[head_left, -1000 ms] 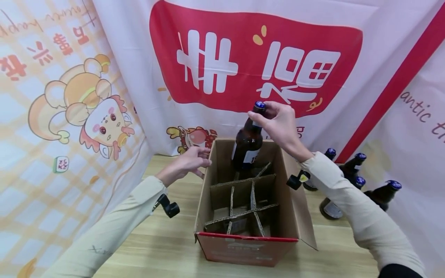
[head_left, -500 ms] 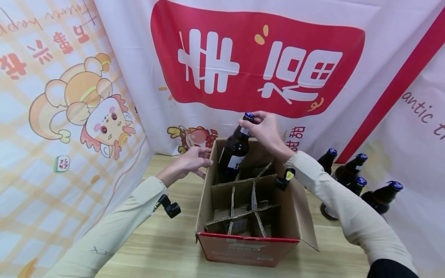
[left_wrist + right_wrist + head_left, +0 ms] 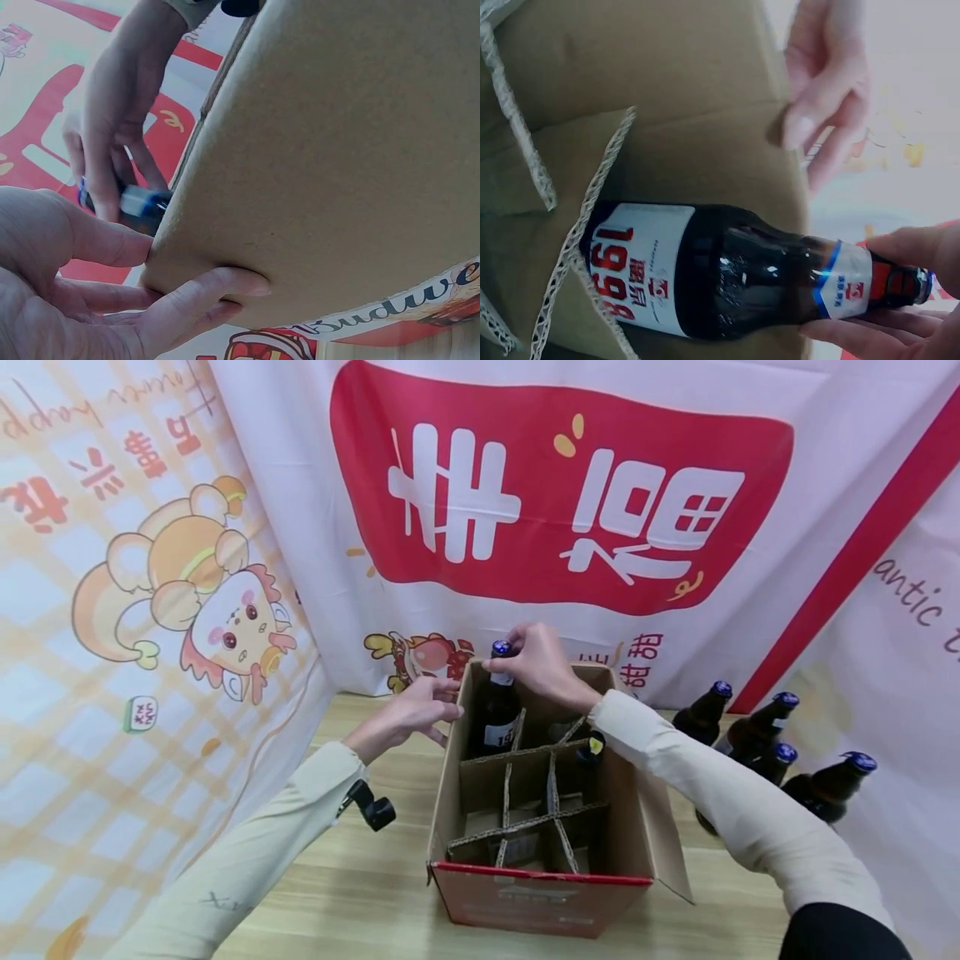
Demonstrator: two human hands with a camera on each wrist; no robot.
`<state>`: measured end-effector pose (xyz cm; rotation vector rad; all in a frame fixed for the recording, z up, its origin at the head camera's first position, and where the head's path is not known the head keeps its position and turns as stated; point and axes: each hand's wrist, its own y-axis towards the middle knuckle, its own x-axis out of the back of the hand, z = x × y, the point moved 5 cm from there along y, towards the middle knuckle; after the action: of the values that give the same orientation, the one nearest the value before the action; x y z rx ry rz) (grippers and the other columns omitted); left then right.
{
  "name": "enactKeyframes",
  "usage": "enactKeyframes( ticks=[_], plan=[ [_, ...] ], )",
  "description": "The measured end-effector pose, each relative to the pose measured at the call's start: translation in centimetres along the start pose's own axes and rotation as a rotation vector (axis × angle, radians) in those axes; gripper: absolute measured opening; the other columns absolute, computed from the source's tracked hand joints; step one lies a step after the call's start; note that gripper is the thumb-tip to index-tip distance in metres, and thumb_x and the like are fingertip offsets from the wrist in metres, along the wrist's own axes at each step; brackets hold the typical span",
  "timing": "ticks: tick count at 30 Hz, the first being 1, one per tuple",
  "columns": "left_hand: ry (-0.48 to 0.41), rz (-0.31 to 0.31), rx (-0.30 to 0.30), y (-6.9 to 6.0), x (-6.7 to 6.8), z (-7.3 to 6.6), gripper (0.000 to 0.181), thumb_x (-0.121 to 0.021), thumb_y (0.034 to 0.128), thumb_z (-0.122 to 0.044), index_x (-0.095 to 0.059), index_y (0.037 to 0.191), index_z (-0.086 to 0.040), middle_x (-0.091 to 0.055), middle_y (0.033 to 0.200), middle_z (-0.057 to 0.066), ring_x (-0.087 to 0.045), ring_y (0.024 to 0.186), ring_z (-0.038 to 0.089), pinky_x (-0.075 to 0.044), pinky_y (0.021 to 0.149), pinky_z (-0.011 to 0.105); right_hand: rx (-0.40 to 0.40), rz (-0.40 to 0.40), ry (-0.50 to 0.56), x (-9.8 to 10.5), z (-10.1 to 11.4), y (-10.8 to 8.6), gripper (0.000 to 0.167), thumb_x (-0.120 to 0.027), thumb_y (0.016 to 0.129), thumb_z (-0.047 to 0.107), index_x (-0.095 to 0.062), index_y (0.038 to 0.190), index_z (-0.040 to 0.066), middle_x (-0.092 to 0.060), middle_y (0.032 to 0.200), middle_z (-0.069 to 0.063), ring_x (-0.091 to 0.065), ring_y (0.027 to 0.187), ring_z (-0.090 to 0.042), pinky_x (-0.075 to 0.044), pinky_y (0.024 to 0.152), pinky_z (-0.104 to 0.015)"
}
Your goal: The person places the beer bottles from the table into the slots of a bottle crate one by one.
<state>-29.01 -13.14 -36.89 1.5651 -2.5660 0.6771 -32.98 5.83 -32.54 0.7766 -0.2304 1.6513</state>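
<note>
A dark beer bottle (image 3: 498,714) with a blue cap stands in the back-left compartment of an open cardboard box (image 3: 540,906), its neck rising above the rim. My right hand (image 3: 542,664) holds it by the neck, just under the cap. Its white label with red "1998" print shows in the right wrist view, beside the corrugated dividers (image 3: 604,169). My left hand (image 3: 408,714) is at the box's left wall; in the left wrist view its thumb and fingers grip that edge near the back corner. The bottle's base is hidden behind the dividers.
Several more capped beer bottles (image 3: 828,789) stand on the wooden table (image 3: 360,877) to the right of the box, partly behind my right sleeve. A box flap (image 3: 667,843) hangs out on the right side. Printed cloth (image 3: 562,510) hangs behind and to the left.
My right hand has moved left and down with the beer bottle, from above the box into the back-left compartment; the bottle is now more upright. My left hand has stayed at the box's edge.
</note>
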Motion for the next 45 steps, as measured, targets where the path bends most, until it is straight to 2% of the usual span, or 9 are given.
enactKeyframes(
  ticks=[4,7,14,21,24,27,34,40,45],
  plan=[
    [-0.017,-0.005,-0.004,0.1,-0.1,0.0,0.065,-0.056,0.1014,0.002,-0.030,0.161,0.005,-0.045,0.156,0.030,-0.055,0.134,0.045,-0.069,0.078,0.042,0.015,0.045,-0.083,-1.5,-1.0,0.1,0.031,-0.090,0.084,0.019,-0.064,0.080,0.003,-0.062,0.072,-0.008,-0.054,0.061,-0.018,-0.047,0.051,-0.023],
    [-0.023,-0.004,-0.006,0.0,-0.3,0.1,0.065,-0.057,0.1016,0.001,-0.030,0.161,0.005,-0.045,0.156,0.030,-0.055,0.134,0.045,-0.069,0.077,0.042,0.015,0.117,-0.127,-2.8,-2.2,0.0,0.038,-0.091,0.082,0.016,-0.056,0.071,0.006,-0.054,0.063,-0.003,-0.048,0.055,-0.013,-0.039,0.047,-0.022],
    [-0.005,0.003,-0.020,-0.1,-0.8,0.2,0.063,-0.056,0.1026,-0.001,-0.031,0.160,0.005,-0.042,0.158,0.032,-0.055,0.134,0.045,-0.069,0.078,0.043,0.013,0.282,-0.204,-5.2,-3.8,-0.8,0.034,-0.091,0.078,0.009,-0.059,0.068,0.005,-0.059,0.062,-0.002,-0.050,0.054,-0.009,-0.042,0.049,-0.020],
    [-0.001,0.001,-0.016,-0.2,-0.8,0.1,0.063,-0.056,0.1025,0.000,-0.031,0.161,0.006,-0.042,0.158,0.032,-0.056,0.134,0.045,-0.069,0.076,0.042,0.036,0.394,-0.242,-6.2,-3.9,-0.7,0.036,-0.088,0.081,0.012,-0.058,0.062,0.009,-0.052,0.054,0.005,-0.043,0.047,-0.006,-0.040,0.046,-0.022],
    [-0.011,0.003,-0.015,-0.1,-0.7,0.1,0.064,-0.056,0.1021,0.001,-0.030,0.160,0.007,-0.042,0.158,0.032,-0.055,0.134,0.045,-0.069,0.076,0.042,0.032,0.427,-0.239,-5.9,-3.5,-0.8,0.033,-0.087,0.083,0.013,-0.061,0.063,0.010,-0.054,0.054,0.004,-0.042,0.048,-0.006,-0.039,0.046,-0.023],
    [0.001,-0.001,-0.013,-0.2,-0.5,0.2,0.064,-0.056,0.1023,0.000,-0.030,0.160,0.007,-0.041,0.159,0.032,-0.055,0.135,0.046,-0.069,0.076,0.042,0.018,0.455,-0.221,-5.4,-2.8,-0.9,0.027,-0.085,0.087,0.013,-0.067,0.068,0.007,-0.062,0.060,-0.001,-0.048,0.051,-0.009,-0.042,0.048,-0.022],
    [0.014,-0.011,-0.015,-0.6,-0.2,0.1,0.064,-0.057,0.1021,-0.001,-0.031,0.160,0.007,-0.040,0.159,0.032,-0.054,0.135,0.046,-0.069,0.078,0.043,-0.002,0.442,-0.179,-3.4,-1.5,-0.5,0.011,-0.079,0.093,0.008,-0.074,0.084,0.002,-0.075,0.078,-0.011,-0.071,0.066,-0.022,-0.060,0.056,-0.024],
    [0.005,-0.011,-0.023,-0.6,0.0,-0.1,0.063,-0.057,0.1024,0.000,-0.031,0.160,0.007,-0.043,0.156,0.032,-0.056,0.131,0.046,-0.069,0.077,0.042,-0.069,0.422,-0.109,-1.2,-1.0,-0.3,0.010,-0.079,0.093,0.008,-0.075,0.093,-0.001,-0.077,0.090,-0.016,-0.076,0.084,-0.039,-0.068,0.073,-0.041],
    [-0.005,-0.007,-0.029,-0.3,0.1,-0.1,0.063,-0.056,0.1018,0.002,-0.031,0.159,0.008,-0.045,0.154,0.033,-0.058,0.128,0.045,-0.069,0.075,0.041,-0.104,0.412,-0.067,0.5,-0.9,-0.2,0.012,-0.079,0.094,0.008,-0.073,0.095,-0.003,-0.076,0.095,-0.020,-0.075,0.077,-0.031,-0.069,0.074,-0.042]
  ],
)
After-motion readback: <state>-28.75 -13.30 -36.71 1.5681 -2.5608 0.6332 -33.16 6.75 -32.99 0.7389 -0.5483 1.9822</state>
